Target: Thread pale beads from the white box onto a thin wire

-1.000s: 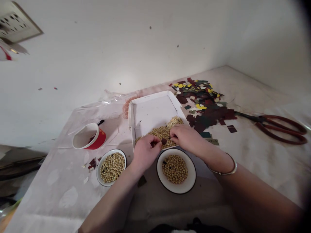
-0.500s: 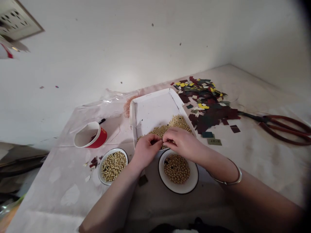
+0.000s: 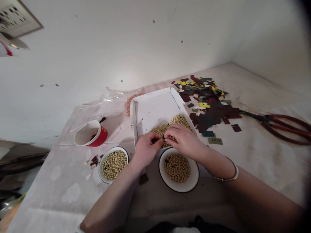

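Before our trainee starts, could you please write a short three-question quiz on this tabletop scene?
1. True or false: the left hand and right hand are close together at the white tray.
2. What mostly fills the bowls: (a) coins, (b) pale bean-like pieces, (c) thread?
3. Which tool lies farthest to the right?

Key: 1. True; 2. b; 3. the scissors.

Matt card, polished metal, glossy plastic

The box (image 3: 155, 108) looks like matt card, the cup (image 3: 100, 139) smooth paper. Film (image 3: 109, 101) is crinkled, glossy plastic; bowls (image 3: 193, 174) smooth, enamel-like; beads (image 3: 178, 166) smooth; bangle (image 3: 237, 174) polished metal; scissors (image 3: 266, 118) duller metal.
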Demonstrator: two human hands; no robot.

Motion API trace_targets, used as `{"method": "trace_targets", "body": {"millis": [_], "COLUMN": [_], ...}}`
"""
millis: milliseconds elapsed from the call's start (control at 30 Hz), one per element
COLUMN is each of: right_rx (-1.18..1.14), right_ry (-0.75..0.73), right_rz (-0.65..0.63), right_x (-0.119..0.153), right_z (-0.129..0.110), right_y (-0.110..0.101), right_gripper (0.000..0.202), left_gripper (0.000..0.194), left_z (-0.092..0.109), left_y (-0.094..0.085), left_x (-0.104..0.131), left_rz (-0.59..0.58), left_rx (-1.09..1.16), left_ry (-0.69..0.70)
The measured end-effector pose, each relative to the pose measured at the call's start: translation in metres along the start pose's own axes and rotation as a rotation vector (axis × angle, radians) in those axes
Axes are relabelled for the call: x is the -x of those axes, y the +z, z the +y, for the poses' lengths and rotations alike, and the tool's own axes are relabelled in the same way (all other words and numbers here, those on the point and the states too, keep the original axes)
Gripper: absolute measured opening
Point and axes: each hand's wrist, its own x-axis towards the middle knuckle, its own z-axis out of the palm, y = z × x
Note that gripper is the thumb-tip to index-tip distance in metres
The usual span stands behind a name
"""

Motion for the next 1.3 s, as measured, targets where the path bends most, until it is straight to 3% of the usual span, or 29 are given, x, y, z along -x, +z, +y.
{"method": "trace_targets", "body": {"millis": [633,700,833,1000,1100,1300], "right_rx": [0.003,-0.055,-0.158,0.157,0.305,0.342], "right_ry": [0.056,0.075,-0.004,0.158,0.174,0.222], "right_rz": [-0.010,-0.060,-0.286,-0.152,-0.198,-0.198], "right_x": [0.000,0.001,0.003,0.002,0.001,-0.002], "right_z": [-0.001,-0.004,-0.006,0.013,0.022,0.022], "right_y": [-0.010,-0.019,-0.032,-0.024,-0.016,-0.010], "right_gripper": [0.010,0.009,0.009,0.011,0.010,0.006], "left_gripper": [0.016,0.015,0.014,0.016,0.014,0.013], "left_z": [-0.002,-0.001,0.000,0.000,0.001,0.004], "left_y": [0.002,0.002,0.002,0.003,0.003,0.004], "left_x": [0.001,0.001,0.002,0.002,0.002,0.002], "left_rz": [0.002,0.004,0.011,0.011,0.014,0.029], "left_rx": [0.005,0.000,-0.017,-0.027,-0.057,-0.141], "left_ry": [0.003,0.000,0.016,-0.006,-0.001,0.025]}}
